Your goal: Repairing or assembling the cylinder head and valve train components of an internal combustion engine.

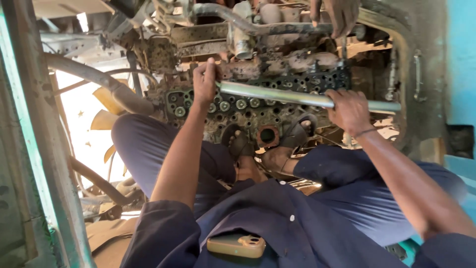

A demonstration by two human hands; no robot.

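A long shiny steel pipe (277,94) lies across a grimy engine cylinder head (258,106) studded with bolts and round ports. My left hand (205,82) grips the pipe's left end. My right hand (349,110) is closed around it near the right end. Both of my sandalled feet (270,144) press against the engine's lower edge. Another person's hand (337,15) reaches down from the top and touches a rusty pipe above the head.
A curved hose (94,79) and yellow fan blades (106,121) sit at the left. A turquoise cab frame (461,59) rises at the right. A tan phone (236,245) rests in my chest pocket.
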